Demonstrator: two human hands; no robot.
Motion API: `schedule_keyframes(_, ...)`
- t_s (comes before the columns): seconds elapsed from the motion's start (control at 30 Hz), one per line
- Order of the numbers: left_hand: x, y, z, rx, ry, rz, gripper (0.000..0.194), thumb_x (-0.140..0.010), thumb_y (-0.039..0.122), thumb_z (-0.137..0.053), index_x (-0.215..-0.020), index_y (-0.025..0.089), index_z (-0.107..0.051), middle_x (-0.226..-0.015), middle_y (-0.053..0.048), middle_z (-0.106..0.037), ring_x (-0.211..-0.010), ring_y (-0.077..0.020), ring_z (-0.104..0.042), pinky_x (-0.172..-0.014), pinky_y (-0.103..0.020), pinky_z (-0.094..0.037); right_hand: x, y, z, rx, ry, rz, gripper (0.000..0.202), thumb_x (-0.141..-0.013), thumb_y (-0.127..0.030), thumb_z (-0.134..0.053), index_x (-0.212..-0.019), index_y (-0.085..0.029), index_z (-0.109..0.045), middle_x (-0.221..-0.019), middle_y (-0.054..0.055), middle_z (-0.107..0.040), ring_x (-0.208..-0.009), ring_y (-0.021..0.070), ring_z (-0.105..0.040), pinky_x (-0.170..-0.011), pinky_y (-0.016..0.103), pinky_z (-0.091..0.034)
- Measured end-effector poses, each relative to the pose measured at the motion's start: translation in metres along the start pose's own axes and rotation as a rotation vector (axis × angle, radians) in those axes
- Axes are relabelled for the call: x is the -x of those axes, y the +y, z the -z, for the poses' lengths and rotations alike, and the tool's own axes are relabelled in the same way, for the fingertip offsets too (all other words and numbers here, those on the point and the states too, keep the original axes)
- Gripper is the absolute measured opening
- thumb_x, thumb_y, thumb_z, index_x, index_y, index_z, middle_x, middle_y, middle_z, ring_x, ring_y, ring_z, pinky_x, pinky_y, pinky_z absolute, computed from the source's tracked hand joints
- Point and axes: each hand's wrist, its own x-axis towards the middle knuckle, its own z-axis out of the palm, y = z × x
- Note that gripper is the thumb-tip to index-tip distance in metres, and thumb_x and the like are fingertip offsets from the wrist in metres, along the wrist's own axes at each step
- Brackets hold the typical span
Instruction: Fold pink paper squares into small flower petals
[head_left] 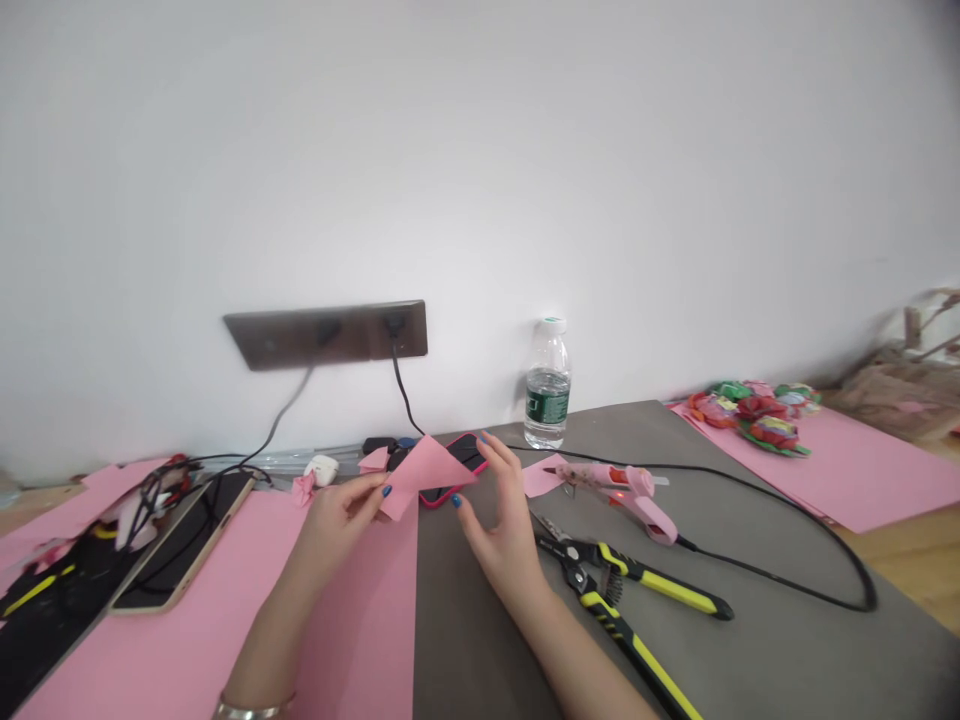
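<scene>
A small piece of pink paper [429, 470] is pinched by its left side between the thumb and fingers of my left hand [341, 520]. Its right corner reaches toward my right hand [501, 520], whose thumb and fingers are spread apart with nothing between them. Behind the paper lies a phone in a bright pink case [469, 452], partly covered. Just right of my right hand, a pink glue gun [619, 483] lies on its side with its nozzle over another pink paper scrap [541, 476]. Black-and-yellow pliers [589, 572] rest open below the glue gun.
Pink sheets [367, 640] and a large phone [187, 545] lie at left among tangled cables. A water bottle [547, 390] stands against the wall, right of a socket panel [330, 335]. Colourful paper flowers [757, 410] sit at right. The glue gun's cord [795, 590] loops across the grey tabletop.
</scene>
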Motion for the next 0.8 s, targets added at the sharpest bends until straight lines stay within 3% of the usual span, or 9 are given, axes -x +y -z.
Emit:
schedule_keyframes(0.13, 0.000, 0.002, 0.001, -0.101, 0.262, -0.142, 0.018, -0.082, 0.032, -0.061, -0.081, 0.019, -0.073, -0.087, -0.006, -0.076, -0.077, -0.0212, -0.071, -0.070, -0.030, -0.056, 0.003, -0.014, 0.001, 0.217, -0.031, 0.123, 0.057, -0.086, -0.012, -0.054, -0.140, -0.027, -0.040, -0.146, 0.015, -0.039, -0.135, 0.0317, -0.038, -0.106, 0.057, -0.036)
schedule_keyframes(0.2, 0.001, 0.005, 0.000, -0.122, 0.326, -0.258, 0.015, -0.084, 0.027, -0.060, -0.083, 0.019, -0.072, -0.088, -0.006, -0.074, -0.077, -0.0188, -0.070, -0.071, -0.028, -0.056, 0.004, -0.016, 0.001, 0.291, -0.044, 0.145, 0.055, -0.087, -0.013, -0.054, -0.139, -0.026, -0.041, -0.145, 0.015, -0.040, -0.134, 0.0329, -0.038, -0.107, 0.060, -0.031)
schedule_keyframes(0.33, 0.002, 0.013, -0.010, -0.230, 0.265, -0.572, 0.018, -0.088, 0.013, -0.055, -0.092, 0.020, -0.071, -0.081, -0.003, -0.068, -0.074, -0.0146, -0.066, -0.069, -0.025, -0.055, 0.005, -0.017, -0.001, 0.400, -0.019, 0.176, 0.044, -0.087, -0.015, -0.054, -0.130, -0.027, -0.050, -0.143, 0.014, -0.044, -0.134, 0.0338, -0.038, -0.109, 0.066, -0.019)
schedule_keyframes(0.43, 0.006, 0.020, -0.024, -0.310, 0.224, -0.751, 0.020, -0.089, 0.009, -0.057, -0.097, 0.022, -0.069, -0.081, -0.002, -0.065, -0.077, -0.0143, -0.064, -0.071, -0.026, -0.055, 0.004, -0.020, -0.002, 0.405, 0.016, 0.238, 0.027, -0.086, -0.011, -0.056, -0.106, -0.029, -0.062, -0.128, 0.008, -0.059, -0.127, 0.0296, -0.046, -0.111, 0.062, -0.013)
schedule_keyframes(0.5, 0.009, 0.024, -0.032, -0.316, 0.223, -0.786, 0.018, -0.089, 0.009, -0.058, -0.098, 0.021, -0.067, -0.084, -0.003, -0.065, -0.079, -0.0145, -0.063, -0.072, -0.027, -0.055, 0.003, -0.023, -0.001, 0.358, 0.024, 0.268, 0.019, -0.086, -0.010, -0.057, -0.090, -0.028, -0.062, -0.107, 0.002, -0.069, -0.113, 0.0245, -0.056, -0.113, 0.057, -0.009)
schedule_keyframes(0.6, 0.013, 0.028, -0.038, -0.290, 0.238, -0.773, 0.015, -0.090, 0.009, -0.057, -0.097, 0.021, -0.064, -0.085, -0.002, -0.064, -0.082, -0.0147, -0.064, -0.072, -0.027, -0.056, 0.000, -0.028, 0.000, 0.283, 0.029, 0.266, 0.017, -0.087, -0.010, -0.058, -0.084, -0.026, -0.059, -0.083, -0.004, -0.071, -0.091, 0.0184, -0.061, -0.115, 0.053, -0.007)
schedule_keyframes(0.8, 0.015, 0.034, -0.032, -0.282, 0.161, -0.786, 0.017, -0.090, 0.006, -0.054, -0.089, 0.021, -0.062, -0.083, -0.001, -0.064, -0.082, -0.0146, -0.062, -0.077, -0.028, -0.054, -0.003, -0.035, 0.002, 0.237, 0.050, 0.267, 0.016, -0.085, -0.011, -0.058, -0.078, -0.025, -0.057, -0.077, -0.005, -0.070, -0.081, 0.0156, -0.062, -0.115, 0.052, -0.005)
